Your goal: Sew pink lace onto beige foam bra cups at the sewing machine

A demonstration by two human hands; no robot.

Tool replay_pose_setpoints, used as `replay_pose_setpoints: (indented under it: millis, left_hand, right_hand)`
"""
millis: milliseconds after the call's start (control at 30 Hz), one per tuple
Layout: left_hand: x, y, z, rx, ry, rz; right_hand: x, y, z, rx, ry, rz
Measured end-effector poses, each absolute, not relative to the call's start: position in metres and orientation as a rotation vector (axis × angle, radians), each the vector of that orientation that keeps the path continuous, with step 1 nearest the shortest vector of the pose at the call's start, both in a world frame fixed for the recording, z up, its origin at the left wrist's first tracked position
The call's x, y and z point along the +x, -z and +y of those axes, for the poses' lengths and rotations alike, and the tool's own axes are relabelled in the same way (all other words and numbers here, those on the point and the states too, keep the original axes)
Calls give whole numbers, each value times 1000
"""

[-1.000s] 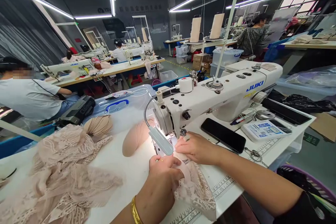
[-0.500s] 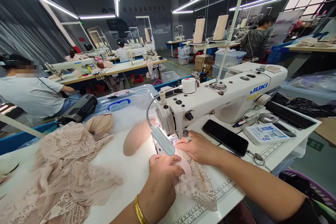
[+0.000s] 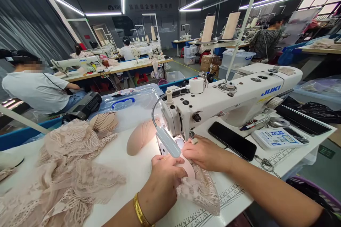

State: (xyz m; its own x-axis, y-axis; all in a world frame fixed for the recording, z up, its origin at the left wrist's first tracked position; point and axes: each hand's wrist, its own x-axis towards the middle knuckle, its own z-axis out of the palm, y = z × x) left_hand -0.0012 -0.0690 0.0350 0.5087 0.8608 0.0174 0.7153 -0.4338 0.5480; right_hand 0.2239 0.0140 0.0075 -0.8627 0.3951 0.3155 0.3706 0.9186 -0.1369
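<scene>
I log two hands: left hand (image 3: 165, 181), thumb and fingers pinching one smooth, domed pink cup (image 3: 189, 171) at the sewing machine (image 3: 229, 99); right hand (image 3: 206, 153), fingertips bunched, grip unclear. Cup's long axis slants machine-to-near-edge. Outward: one openwork lace piece (image 3: 202, 191), two tapered thread cones (image 3: 208, 29).

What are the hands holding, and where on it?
Smooth, rounded pale-pink cup with beige openwork lace: left hand over its left side, right hand at its far edge. Pinched or just pressed: cannot tell.

Sewing workshop: sewing machines (image 3: 234, 95), thread cones (image 3: 208, 29)
</scene>
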Motion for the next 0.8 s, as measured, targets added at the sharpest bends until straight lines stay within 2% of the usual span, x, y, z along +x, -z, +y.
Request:
replay_pose_setpoints:
  millis: [533, 800]
  left_hand:
    - [-2, -44, -63, 2265, -281, 1275]
    - [-10, -51, -49, 2350, -275, 1242]
  right_hand:
    - [224, -8, 18, -631, -110, -2713]
    - [224, -3, 20, -699, -9, -2665]
